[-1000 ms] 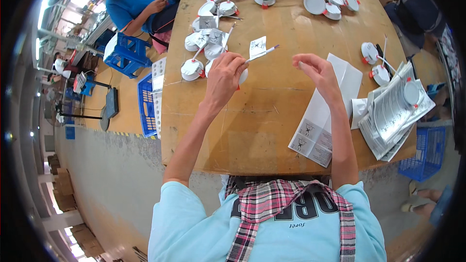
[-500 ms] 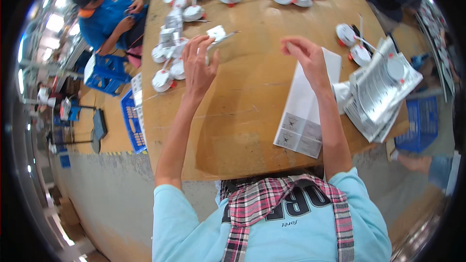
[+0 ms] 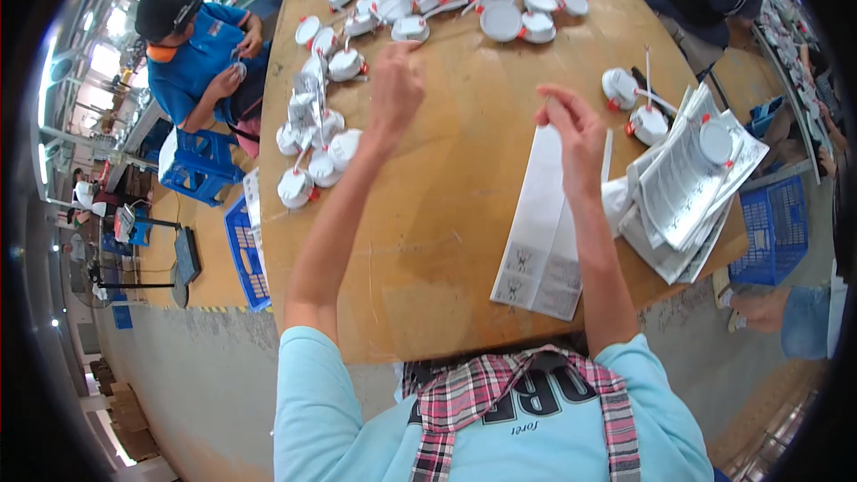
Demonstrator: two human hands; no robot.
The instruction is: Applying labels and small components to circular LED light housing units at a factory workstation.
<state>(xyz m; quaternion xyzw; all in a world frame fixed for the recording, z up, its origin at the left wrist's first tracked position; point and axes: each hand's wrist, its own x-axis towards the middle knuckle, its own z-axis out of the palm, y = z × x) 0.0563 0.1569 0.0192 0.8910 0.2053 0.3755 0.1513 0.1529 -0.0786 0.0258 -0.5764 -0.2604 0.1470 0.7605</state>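
My left hand is stretched over the far-left part of the table, its blurred fingers curled beside a round white lamp fitting with red clips. Whether the hand touches that fitting I cannot tell. My right hand is closed, thumb and forefinger pinched, over the far end of a folded white printed sheet. Anything in that pinch is too small or hidden to make out. More white fittings stand in a row along the left side, some beside silvery crumpled pieces.
Several more fittings lie heaped at the far end. At the right are two fittings and a stack of printed sheets with a fitting on top. Blue crates flank the table. A co-worker sits at the far left.
My left hand has moved away from the left-hand row, farther out and to the right, its fingers curling from spread. My right hand's fingers have drawn into a clearer pinch. The view has shifted slightly.
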